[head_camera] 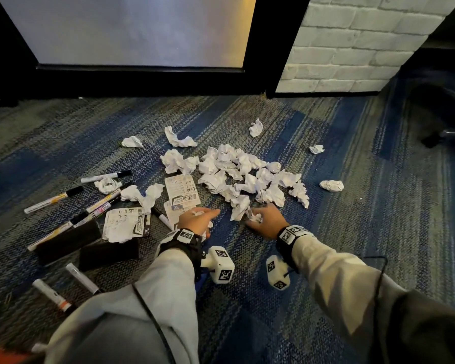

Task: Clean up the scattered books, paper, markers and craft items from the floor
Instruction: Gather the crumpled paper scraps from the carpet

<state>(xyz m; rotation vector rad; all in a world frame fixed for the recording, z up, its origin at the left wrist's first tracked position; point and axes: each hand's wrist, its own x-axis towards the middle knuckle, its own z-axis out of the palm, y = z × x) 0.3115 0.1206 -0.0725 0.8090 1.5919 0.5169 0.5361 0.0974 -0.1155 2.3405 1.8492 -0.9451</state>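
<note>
**Both hands at the near edge of the paper heap**

The heap of crumpled white paper balls lies on the blue-and-grey striped carpet at the middle of the view. Stray balls sit farther out, at about twelve, one and three o'clock from the heap.

The left hand is at seven o'clock from the heap. Its fingers curl round a small white paper wad, and the forefinger stretches toward three o'clock. The right hand is at six o'clock from the heap, palm down. Its fingers bend over a crumpled white paper scrap at the heap's near edge, gripping it against the carpet. Each wrist wears a black band with black-and-white square tags, and a white tagged cube hangs below each.

At nine o'clock from the left hand lie two printed white packaging cards. Beyond them are white-barrelled markers with black caps, some singly and some side by side. Two flat black rectangular blocks lie at eight o'clock from that hand, with two more markers nearer the person.

At twelve o'clock, far off, stand a frosted glass door in a black frame and a white painted brick wall.
</note>
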